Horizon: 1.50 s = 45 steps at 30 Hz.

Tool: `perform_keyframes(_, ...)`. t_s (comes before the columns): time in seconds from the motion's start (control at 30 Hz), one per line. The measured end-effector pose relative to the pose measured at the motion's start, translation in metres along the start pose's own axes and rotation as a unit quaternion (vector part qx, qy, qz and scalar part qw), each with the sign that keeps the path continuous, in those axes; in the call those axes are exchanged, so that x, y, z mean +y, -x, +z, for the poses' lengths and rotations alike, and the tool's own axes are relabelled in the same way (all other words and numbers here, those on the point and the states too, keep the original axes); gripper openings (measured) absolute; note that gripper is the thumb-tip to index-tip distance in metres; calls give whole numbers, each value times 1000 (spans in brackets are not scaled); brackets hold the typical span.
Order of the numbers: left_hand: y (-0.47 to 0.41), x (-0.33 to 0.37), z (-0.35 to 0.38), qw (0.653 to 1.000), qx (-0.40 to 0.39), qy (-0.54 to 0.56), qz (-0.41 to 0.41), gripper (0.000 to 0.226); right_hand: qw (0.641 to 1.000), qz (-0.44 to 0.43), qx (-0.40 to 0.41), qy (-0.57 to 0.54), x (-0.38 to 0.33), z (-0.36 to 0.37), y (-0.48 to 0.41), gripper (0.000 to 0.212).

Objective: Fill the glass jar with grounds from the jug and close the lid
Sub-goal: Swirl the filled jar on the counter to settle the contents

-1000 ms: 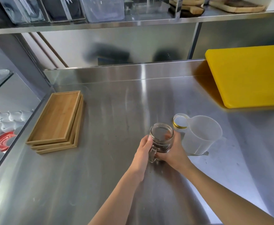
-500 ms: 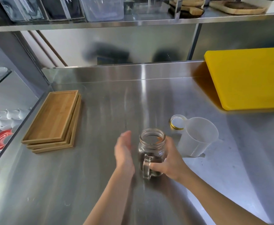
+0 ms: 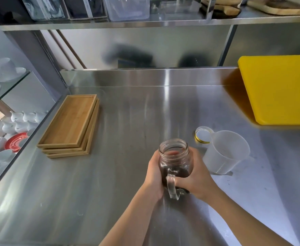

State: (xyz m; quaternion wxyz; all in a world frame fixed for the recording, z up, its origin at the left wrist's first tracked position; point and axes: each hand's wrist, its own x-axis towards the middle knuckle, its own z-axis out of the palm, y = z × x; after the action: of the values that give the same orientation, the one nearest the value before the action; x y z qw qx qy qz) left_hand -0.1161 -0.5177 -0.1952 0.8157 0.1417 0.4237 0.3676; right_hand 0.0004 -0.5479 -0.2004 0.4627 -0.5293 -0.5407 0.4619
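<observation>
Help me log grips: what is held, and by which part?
The glass jar, by its body: left hand and right hand on opposite sides.

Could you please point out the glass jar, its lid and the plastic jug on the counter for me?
glass jar [image 3: 174,150], head view, on the threaded neck just below the open mouth.
lid [image 3: 202,135], head view, on its pale inner face inside the gold rim.
plastic jug [image 3: 223,157], head view, on the translucent side wall.

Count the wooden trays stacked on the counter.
3, in one stack: top tray, middle tray with only its edge showing beneath, bottom tray on the counter, left of the jar. A thinner one hidden within cannot be ruled out.
</observation>
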Motion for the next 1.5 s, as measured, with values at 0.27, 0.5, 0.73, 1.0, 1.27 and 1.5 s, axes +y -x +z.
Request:
perform_keyframes(0.27,4,17,-8,999,-49,4,0,49,988,-84,-40,120,-15,-4,5,94)
perform_keyframes(0.5,16,35,-4,996,-38,74,-16,27,973,-54,157,-163,-26,-23,-16,34)
perform_keyframes(0.73,22,29,6,982,-52,143,-116,49,990,-20,134,41,-28,12,-26,42)
perform_keyframes(1.0,24,35,-4,986,-20,98,-136,44,995,9,-96,-22,-22,17,-21,75)
perform_keyframes(1.27,35,44,-3,992,-16,-116,-35,52,970,16,-219,-107,-25,-12,-41,78)
perform_keyframes(1.5,32,71,-23,922,221,-69,310,47,978,12,-116,-174,-8,1,-29,80)
